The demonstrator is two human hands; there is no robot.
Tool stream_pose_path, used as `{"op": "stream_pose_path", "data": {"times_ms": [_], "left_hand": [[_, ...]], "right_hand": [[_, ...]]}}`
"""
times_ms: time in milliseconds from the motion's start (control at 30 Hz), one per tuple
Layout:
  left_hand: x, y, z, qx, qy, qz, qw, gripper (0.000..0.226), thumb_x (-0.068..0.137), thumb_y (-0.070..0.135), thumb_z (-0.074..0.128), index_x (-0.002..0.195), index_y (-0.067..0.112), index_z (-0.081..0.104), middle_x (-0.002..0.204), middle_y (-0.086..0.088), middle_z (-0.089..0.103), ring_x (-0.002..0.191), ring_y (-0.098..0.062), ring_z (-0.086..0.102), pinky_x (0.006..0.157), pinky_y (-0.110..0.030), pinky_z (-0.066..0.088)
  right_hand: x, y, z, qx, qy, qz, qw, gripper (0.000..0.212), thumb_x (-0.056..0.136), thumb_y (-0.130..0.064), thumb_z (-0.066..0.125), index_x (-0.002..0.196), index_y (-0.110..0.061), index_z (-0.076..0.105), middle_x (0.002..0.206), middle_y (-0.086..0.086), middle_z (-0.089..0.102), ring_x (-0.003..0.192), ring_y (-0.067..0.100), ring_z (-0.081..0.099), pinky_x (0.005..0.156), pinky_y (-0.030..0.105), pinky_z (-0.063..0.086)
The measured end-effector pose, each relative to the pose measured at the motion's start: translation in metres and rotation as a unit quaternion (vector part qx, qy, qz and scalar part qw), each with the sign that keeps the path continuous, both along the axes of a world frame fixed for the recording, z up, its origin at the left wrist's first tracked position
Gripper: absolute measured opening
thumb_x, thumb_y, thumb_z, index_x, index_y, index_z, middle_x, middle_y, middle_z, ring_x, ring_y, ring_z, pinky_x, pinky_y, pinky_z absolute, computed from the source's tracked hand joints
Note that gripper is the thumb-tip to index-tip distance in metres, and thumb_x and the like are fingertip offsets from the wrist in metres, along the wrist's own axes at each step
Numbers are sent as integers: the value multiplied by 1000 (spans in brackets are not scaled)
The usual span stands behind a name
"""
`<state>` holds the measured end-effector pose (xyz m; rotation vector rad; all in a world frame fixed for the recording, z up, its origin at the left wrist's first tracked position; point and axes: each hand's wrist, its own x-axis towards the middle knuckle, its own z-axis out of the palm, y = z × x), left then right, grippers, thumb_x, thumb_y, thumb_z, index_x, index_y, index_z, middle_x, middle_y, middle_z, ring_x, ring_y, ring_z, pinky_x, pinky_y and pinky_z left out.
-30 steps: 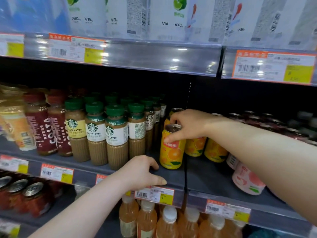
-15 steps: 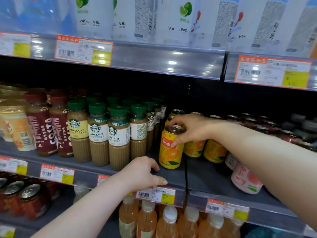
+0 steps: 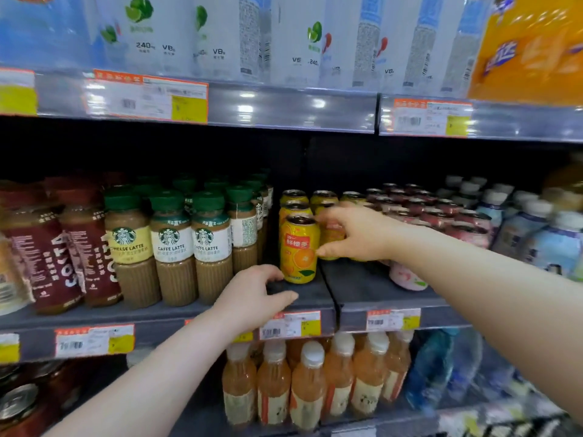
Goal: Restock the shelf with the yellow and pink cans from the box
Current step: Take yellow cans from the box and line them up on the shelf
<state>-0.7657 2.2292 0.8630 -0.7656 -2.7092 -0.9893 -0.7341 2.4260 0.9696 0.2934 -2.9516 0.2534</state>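
Observation:
A yellow orange-drink can (image 3: 298, 250) stands upright at the front of the middle shelf (image 3: 315, 294), with more yellow cans (image 3: 295, 198) lined up behind it. My right hand (image 3: 356, 236) reaches in from the right, thumb and fingers curved round the neighbouring yellow can (image 3: 332, 238); their tips meet the front can's right side. My left hand (image 3: 252, 298) rests on the shelf's front edge and holds nothing. Pink cans (image 3: 419, 209) stand in rows to the right. One pink can (image 3: 407, 277) lies on its side under my right forearm. The box is out of view.
Green-capped latte bottles (image 3: 172, 244) stand right beside the yellow cans, with dark red Costa bottles (image 3: 47, 247) further left. Pale blue bottles (image 3: 536, 234) fill the right end. Orange tea bottles (image 3: 310, 383) sit on the shelf below. White cartons (image 3: 284, 36) line the shelf above.
My right hand slid off the top of the front yellow can to its right side. The can stays upright in place. My left hand kept its spot on the shelf edge.

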Motion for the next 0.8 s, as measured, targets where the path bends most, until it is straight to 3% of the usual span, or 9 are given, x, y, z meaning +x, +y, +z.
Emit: {"op": "stream_pose_path", "data": {"times_ms": [133, 233, 367, 533, 800], "left_hand": [[9, -8, -1, 39, 45, -7, 998, 39, 76, 37, 68, 111, 20, 61, 104, 3, 59, 87, -9, 51, 76, -23, 38], [25, -21, -4, 44, 40, -15, 998, 40, 76, 36, 68, 112, 20, 60, 98, 5, 54, 89, -14, 54, 78, -29, 44], [54, -51, -9, -13, 22, -21, 999, 42, 75, 38, 67, 113, 23, 59, 106, -1, 56, 103, -21, 55, 89, -38, 46], [103, -99, -20, -41, -14, 40, 998, 55, 76, 48, 64, 125, 26, 52, 128, 0, 50, 117, -20, 49, 96, -36, 43], [232, -177, -58, -107, -93, 94, 985, 57, 78, 49, 60, 129, 27, 46, 132, 1, 46, 120, -20, 47, 98, -38, 42]], "right_hand": [[44, -3, -22, 0, -15, -55, 998, 69, 78, -47, 65, 137, -27, 38, 140, 2, 41, 125, 21, 42, 102, 33, 38], [74, -12, -35, 4, -39, -72, 997, 67, 79, -45, 64, 137, -26, 37, 140, 2, 39, 126, 21, 42, 102, 32, 37], [106, -36, -39, 9, -64, -81, 995, 68, 80, -48, 62, 139, -30, 34, 142, -1, 36, 126, 20, 42, 101, 36, 41], [149, -77, -49, 3, -74, -57, 996, 67, 80, -45, 63, 139, -31, 34, 140, -1, 38, 122, 19, 44, 94, 31, 39], [249, -142, -100, -31, -120, 1, 992, 65, 80, -45, 62, 137, -31, 35, 137, -3, 42, 119, 17, 46, 96, 29, 41]]}}
